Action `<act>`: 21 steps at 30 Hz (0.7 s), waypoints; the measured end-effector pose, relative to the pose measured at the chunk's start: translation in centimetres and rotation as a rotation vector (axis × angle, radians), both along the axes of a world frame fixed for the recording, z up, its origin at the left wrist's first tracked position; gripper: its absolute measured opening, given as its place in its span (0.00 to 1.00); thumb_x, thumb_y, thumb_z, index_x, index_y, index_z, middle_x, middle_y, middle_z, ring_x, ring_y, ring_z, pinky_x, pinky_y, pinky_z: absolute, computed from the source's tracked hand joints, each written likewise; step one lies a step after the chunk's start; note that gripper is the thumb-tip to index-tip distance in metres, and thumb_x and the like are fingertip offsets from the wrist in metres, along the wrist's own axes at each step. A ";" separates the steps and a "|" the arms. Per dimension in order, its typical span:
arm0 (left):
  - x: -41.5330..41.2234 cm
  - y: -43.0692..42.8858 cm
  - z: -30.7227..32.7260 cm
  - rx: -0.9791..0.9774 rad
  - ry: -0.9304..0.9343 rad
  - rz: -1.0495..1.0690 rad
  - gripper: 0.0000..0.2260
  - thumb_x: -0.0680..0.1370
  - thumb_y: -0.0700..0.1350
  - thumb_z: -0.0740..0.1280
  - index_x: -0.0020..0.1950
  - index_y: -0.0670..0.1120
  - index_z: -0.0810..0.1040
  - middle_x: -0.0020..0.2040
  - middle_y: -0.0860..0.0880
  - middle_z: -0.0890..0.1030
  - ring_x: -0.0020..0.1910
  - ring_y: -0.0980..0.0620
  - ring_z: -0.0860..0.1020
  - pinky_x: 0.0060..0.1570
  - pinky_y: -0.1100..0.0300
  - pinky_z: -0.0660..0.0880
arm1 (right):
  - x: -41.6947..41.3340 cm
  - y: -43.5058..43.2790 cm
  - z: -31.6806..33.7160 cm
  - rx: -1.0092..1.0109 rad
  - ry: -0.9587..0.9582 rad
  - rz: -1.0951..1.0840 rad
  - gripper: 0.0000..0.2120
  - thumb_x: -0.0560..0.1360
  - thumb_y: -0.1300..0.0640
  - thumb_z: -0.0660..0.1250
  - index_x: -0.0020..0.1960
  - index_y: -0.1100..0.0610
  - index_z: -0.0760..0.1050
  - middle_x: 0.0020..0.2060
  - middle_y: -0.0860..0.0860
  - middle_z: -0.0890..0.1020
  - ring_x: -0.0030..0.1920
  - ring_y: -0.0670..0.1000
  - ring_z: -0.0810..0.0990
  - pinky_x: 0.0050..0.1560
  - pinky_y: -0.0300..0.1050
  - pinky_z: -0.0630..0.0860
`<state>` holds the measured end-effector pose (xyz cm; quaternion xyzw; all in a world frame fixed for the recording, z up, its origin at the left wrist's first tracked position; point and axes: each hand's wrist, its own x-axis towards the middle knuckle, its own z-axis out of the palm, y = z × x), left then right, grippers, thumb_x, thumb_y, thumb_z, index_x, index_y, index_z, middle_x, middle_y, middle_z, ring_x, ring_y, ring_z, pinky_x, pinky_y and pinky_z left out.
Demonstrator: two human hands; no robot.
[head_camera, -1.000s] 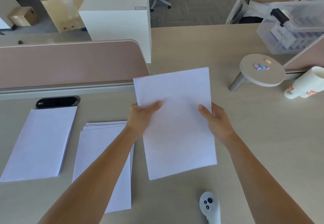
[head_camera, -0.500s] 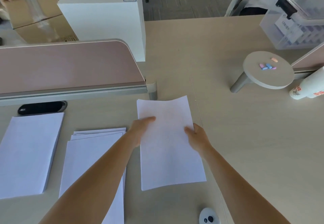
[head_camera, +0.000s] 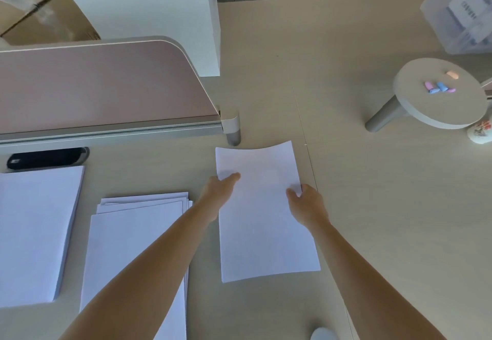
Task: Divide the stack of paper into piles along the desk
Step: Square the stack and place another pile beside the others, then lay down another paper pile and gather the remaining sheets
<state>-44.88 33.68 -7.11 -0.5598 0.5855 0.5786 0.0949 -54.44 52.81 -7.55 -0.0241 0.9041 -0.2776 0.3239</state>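
A thin batch of white paper (head_camera: 263, 222) lies on the desk (head_camera: 386, 206) in the middle, its far edge slightly curled up. My left hand (head_camera: 219, 193) holds its left edge, thumb on top. My right hand (head_camera: 306, 203) grips its right edge with the thumb on the sheet. To the left sits a loosely fanned pile of paper (head_camera: 133, 238), partly covered by my left forearm. A thicker, neat pile of paper (head_camera: 34, 233) lies at the far left.
A pink desk divider (head_camera: 101, 84) with a metal foot (head_camera: 233, 129) stands behind the piles. A black cable slot (head_camera: 48, 158) lies by the far-left pile. A round stand (head_camera: 442, 94) with small coloured pieces, a paper cup (head_camera: 479, 134) and a clear box (head_camera: 460, 14) sit at the right. A white controller (head_camera: 323, 334) lies at the bottom edge.
Both hands have lowered the batch of paper from in front of me down onto the desk, to the right of the fanned pile. The camera has tilted further down.
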 end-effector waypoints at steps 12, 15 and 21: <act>0.6 0.6 2.4 -0.302 -0.118 -0.169 0.23 0.77 0.57 0.62 0.62 0.39 0.70 0.49 0.46 0.76 0.41 0.48 0.74 0.30 0.59 0.63 | 0.2 0.5 2.9 0.140 0.147 0.036 0.11 0.78 0.52 0.60 0.45 0.61 0.71 0.34 0.50 0.72 0.32 0.52 0.72 0.28 0.41 0.63; 1.2 0.6 2.8 -0.256 -0.110 -0.163 0.25 0.77 0.58 0.62 0.65 0.40 0.69 0.50 0.46 0.76 0.43 0.47 0.73 0.32 0.59 0.64 | 0.7 0.4 4.0 0.170 0.120 0.088 0.15 0.79 0.51 0.61 0.53 0.63 0.73 0.38 0.51 0.74 0.39 0.54 0.75 0.31 0.41 0.67; 5.9 -0.3 6.1 -0.208 -0.012 -0.128 0.21 0.78 0.54 0.63 0.67 0.43 0.72 0.48 0.47 0.78 0.47 0.45 0.78 0.45 0.58 0.70 | 4.3 -1.3 6.6 0.028 0.117 0.223 0.22 0.80 0.48 0.61 0.68 0.61 0.71 0.60 0.55 0.79 0.58 0.57 0.79 0.51 0.47 0.76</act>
